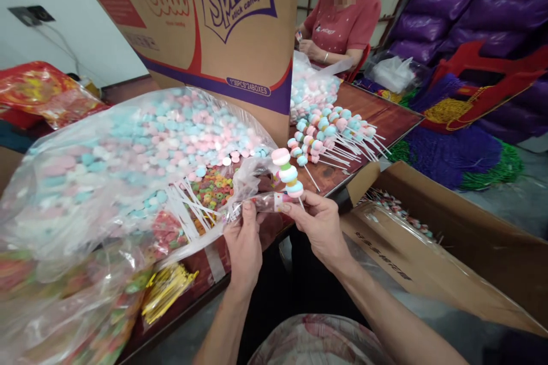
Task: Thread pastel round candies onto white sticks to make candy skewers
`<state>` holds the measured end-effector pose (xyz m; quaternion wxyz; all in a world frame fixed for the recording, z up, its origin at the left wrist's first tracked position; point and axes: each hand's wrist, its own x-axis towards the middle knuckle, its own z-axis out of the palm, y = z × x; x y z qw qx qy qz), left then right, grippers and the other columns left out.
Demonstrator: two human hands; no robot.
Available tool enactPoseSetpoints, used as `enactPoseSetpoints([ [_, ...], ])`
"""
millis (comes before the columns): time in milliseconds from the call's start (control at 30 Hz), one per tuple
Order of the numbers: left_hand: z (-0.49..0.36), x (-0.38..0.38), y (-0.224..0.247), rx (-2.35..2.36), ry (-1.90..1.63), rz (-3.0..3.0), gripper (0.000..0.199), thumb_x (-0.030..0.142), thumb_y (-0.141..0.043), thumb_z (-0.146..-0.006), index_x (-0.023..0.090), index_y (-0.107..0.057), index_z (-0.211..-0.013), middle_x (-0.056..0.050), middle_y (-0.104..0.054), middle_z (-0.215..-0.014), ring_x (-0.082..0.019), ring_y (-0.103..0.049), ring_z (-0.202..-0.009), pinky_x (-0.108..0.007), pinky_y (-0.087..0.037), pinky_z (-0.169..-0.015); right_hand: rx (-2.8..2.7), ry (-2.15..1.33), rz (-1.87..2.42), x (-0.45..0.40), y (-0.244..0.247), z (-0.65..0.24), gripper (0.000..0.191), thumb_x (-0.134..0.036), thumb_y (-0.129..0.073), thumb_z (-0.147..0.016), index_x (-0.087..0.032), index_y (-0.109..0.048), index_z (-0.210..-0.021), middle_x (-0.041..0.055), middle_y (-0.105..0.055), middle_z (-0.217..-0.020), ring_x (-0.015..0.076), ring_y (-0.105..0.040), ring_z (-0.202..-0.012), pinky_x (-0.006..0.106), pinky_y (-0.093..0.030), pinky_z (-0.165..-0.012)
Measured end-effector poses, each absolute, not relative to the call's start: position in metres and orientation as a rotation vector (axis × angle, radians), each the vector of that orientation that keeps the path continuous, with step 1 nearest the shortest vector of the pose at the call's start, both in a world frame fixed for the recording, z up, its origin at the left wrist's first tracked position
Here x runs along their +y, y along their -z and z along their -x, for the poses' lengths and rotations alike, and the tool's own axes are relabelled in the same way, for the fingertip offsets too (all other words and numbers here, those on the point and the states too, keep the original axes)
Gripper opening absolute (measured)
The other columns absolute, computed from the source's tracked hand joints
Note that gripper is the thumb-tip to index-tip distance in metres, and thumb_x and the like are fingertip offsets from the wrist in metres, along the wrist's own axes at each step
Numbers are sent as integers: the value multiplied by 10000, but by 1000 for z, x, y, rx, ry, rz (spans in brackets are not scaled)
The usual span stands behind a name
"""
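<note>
My left hand (246, 239) pinches one end of a clear printed wrapper (268, 203) stretched between my hands. The fingers of my right hand (317, 222) close on the wrapper's other end and on the white stick of a candy skewer (287, 174). Pink, white and blue pieces with green and yellow ones between them are stacked upright on that skewer. Loose white sticks (190, 205) and ring candies (213, 187) lie left of my hands. Finished skewers (334, 131) are piled beyond them. Yellow twist ties (168, 291) rest near the table edge.
A large clear bag (128, 154) of pastel candies covers the table's left side. Behind it stands a tall printed carton (222, 28). An open cardboard box (419, 262) holding skewers is at the right. Across the table (385, 108) sits a person in a pink shirt (349, 17).
</note>
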<state>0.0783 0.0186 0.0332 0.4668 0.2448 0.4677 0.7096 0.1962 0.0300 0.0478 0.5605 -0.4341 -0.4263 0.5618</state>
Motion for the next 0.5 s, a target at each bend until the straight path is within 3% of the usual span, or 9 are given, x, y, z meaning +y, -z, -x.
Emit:
enactPoseSetpoints([
  [133,-73,13,-32,1103,-1695,-577,328,470,-738,-787,187,-700,-947,-49,-725,-993,-176,-701,-895,-300,-596,-781,-957,-1291,1055,31,-41,-195,243,-394,-769,-754,-156,-727,-769,-47,-447,-534,73,-308,-498,218,-260,-446],
  [267,-67,13,-34,1089,-1825,-369,243,326,-832,-707,180,-681,-828,8,-706,-855,-116,-677,-780,-254,-590,-728,-1043,-1276,1109,27,-33,-192,314,-397,-724,-797,-157,-615,-625,-65,-347,-510,66,-248,-494,222,-221,-451],
  [400,-66,14,-33,1156,-1887,-331,273,389,-819,-714,181,-679,-821,18,-690,-799,-94,-648,-715,-233,-575,-694,-1049,-1249,1119,24,-30,-188,394,-418,-688,-828,-176,-503,-577,-68,-301,-522,71,-244,-504,227,-233,-468],
  [500,-67,12,-33,1168,-1847,-384,296,448,-778,-750,183,-688,-848,-8,-710,-860,-119,-667,-783,-261,-579,-732,-1102,-1213,1143,27,-32,-188,397,-418,-678,-834,-176,-500,-574,-59,-333,-532,81,-279,-525,231,-273,-494],
])
